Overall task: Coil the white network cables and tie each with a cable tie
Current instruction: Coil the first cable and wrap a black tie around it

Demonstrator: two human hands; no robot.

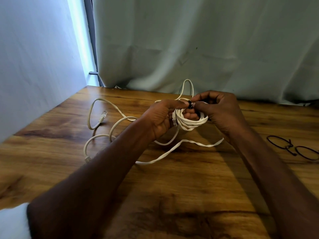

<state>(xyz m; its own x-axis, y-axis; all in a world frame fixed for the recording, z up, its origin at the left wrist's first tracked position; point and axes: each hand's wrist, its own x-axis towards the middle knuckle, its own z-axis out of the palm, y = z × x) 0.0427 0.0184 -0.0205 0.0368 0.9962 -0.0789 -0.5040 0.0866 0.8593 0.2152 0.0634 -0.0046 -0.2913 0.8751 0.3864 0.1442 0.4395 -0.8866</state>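
Coil: a small bundle of white network cable (191, 122) held above the wooden table (172, 187), between both hands near the table's far edge.
Left hand: the left hand (162, 118) grips the coil's left side, fingers curled through the loops, thumb pressed on top beside the tie.
Right hand: the right hand (219, 109) pinches the black cable tie (189, 105) at the top of the coil with thumb and forefinger; the other fingers are curled.
Plug: a clear connector (174, 120) hangs at the coil's left, against the left palm.
Loose cable: uncoiled white cable (110, 131) sprawls over the table left of the coil, ending in a plug (102, 116).
Spare ties: black cable ties (293, 147) lie on the table, well right of the coil.
Backdrop: a pale curtain (207, 49) hangs behind the table.
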